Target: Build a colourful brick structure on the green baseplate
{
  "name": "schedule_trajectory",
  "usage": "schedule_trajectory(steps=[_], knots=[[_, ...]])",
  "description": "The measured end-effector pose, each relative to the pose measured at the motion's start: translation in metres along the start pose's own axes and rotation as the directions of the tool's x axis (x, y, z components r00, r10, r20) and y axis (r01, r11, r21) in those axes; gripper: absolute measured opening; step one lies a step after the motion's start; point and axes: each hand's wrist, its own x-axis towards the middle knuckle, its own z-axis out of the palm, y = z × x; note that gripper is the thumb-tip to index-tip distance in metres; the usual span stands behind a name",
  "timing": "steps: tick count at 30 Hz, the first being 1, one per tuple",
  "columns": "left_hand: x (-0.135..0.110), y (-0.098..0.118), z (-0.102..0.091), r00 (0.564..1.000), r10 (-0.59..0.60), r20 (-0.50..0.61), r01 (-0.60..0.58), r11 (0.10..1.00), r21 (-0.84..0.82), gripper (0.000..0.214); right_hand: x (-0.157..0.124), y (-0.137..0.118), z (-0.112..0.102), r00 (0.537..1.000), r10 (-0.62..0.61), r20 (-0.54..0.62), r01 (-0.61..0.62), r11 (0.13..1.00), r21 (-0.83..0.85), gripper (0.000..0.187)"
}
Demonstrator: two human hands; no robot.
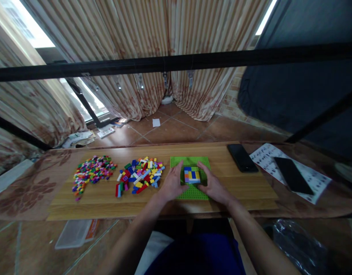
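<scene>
A green studded baseplate [189, 160] lies on the wooden board, with a low, multicoloured toy-brick build [192, 175] on its middle. Blue, yellow, green, orange and light blue bricks show on top of the build. My left hand [173, 183] is at the build's left side, fingers stretched forward and thumb pointing inward. On the opposite side my right hand [215, 186] mirrors it, fingers extended and thumb apart. Both hands frame the build, and neither is closed on a brick. Whether the fingertips touch the build or only the plate, I cannot tell.
Left of the plate lies a pile of mixed bricks [143, 175], and farther left a heap of tiny coloured pieces [92, 172]. A black phone [242, 157] lies at right. Beyond it, a dark flat object [293, 175] rests on a printed sheet [264, 154].
</scene>
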Motion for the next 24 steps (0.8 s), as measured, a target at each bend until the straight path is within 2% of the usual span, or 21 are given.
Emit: schedule_trajectory(steps=[4,6,11,15,24], knots=[[0.017,-0.005,-0.005,0.993,0.026,0.113,-0.021,0.999,-0.045,0.105,0.005,0.005,0.005,1.000,0.016,0.000,-0.016,0.999,-0.052,0.092],[0.019,-0.008,-0.006,0.990,0.033,0.135,-0.027,0.999,-0.042,0.104,0.010,0.009,0.005,1.000,0.012,-0.008,-0.013,0.997,-0.079,0.090],[0.020,-0.011,-0.009,0.992,0.065,0.107,-0.062,0.998,-0.028,0.098,0.019,0.012,0.006,1.000,-0.019,0.018,0.021,0.994,-0.110,0.086],[0.020,-0.013,-0.008,0.994,0.075,0.081,-0.075,0.997,-0.004,0.095,0.022,0.012,0.008,0.999,0.007,0.038,-0.003,0.994,-0.108,0.086],[0.002,-0.019,0.008,0.995,0.072,-0.064,-0.075,0.996,-0.039,0.091,0.017,0.011,0.010,0.999,0.001,0.044,0.007,0.986,-0.164,0.084]])
